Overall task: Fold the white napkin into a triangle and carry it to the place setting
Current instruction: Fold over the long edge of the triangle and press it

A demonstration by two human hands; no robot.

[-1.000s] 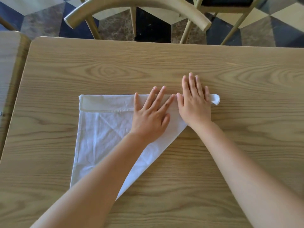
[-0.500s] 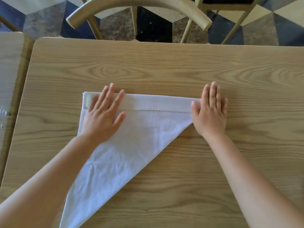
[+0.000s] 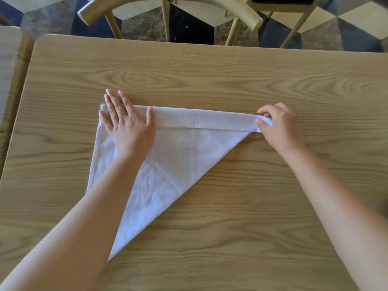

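Observation:
The white napkin [image 3: 178, 156] lies flat on the wooden table [image 3: 210, 80] as a triangle, its long hemmed band running left to right along the far side and its point toward me. My left hand [image 3: 128, 124] presses flat, fingers spread, on the napkin's far left corner. My right hand [image 3: 279, 127] pinches the napkin's far right tip between thumb and fingers.
A wooden chair [image 3: 168, 9] with a curved back stands beyond the table's far edge, a second chair [image 3: 294, 9] behind it to the right. Another table's edge [image 3: 10, 80] runs along the left. The floor has a dark and light geometric pattern.
My left hand slid from the napkin's middle out to its left corner. My right hand moved rightward along the band, then went from lying flat to pinching the right tip.

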